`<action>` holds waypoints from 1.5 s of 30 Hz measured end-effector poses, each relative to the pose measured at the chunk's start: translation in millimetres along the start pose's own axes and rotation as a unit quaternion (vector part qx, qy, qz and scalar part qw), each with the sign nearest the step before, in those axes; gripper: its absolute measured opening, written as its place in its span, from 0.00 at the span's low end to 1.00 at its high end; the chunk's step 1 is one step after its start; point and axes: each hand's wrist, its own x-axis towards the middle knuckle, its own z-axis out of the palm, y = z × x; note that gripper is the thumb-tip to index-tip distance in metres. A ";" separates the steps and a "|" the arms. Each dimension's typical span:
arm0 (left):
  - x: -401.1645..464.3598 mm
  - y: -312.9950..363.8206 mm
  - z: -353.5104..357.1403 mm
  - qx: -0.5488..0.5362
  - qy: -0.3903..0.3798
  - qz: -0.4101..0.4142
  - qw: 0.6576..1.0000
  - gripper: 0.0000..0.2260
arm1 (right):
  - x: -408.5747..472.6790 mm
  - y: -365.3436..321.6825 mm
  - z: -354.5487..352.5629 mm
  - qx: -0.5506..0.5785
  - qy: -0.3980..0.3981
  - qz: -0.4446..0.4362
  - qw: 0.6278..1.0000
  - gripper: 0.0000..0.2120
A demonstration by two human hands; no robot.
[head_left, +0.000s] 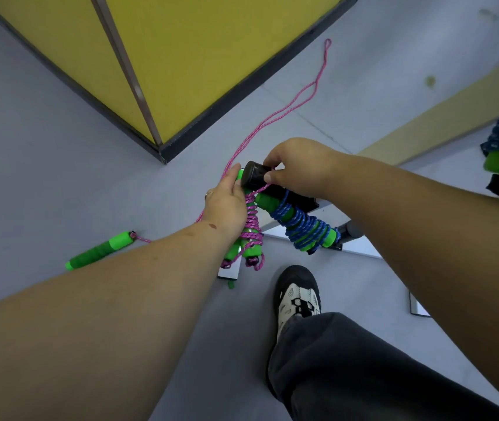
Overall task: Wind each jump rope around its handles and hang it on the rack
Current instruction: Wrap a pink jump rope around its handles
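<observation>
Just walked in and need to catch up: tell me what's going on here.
A person is hanging a pink jump rope, wound around its green handles, on a black rack peg. The left hand holds the bundle while the right hand pinches the cord at the peg's end. A blue wound rope already hangs on the same peg. Another pink rope lies unwound on the floor, one green handle beside the left arm.

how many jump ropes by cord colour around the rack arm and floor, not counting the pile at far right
Pink ropes: 2, one wound bundle at the rack arm, one loose on the floor with its handle
Blue ropes: 1, wound bundle
Total: 3
</observation>
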 end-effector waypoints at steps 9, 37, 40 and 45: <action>-1.3 22.7 1.9 0.000 -0.078 -0.076 0.994 0.25 | 0.1 7.8 11.7 -0.050 0.022 0.051 0.997 0.14; -22.9 55.7 -51.0 0.016 -0.038 -0.042 0.998 0.27 | -5.3 -0.9 15.6 0.075 0.074 0.059 0.993 0.17; -28.9 60.7 -60.8 0.020 -0.039 -0.029 0.999 0.26 | -9.6 -1.1 14.9 0.098 0.071 0.050 0.991 0.21; -41.7 69.7 -74.3 0.024 -0.044 -0.022 0.999 0.28 | -17.7 -0.6 14.0 0.099 0.068 0.041 0.992 0.27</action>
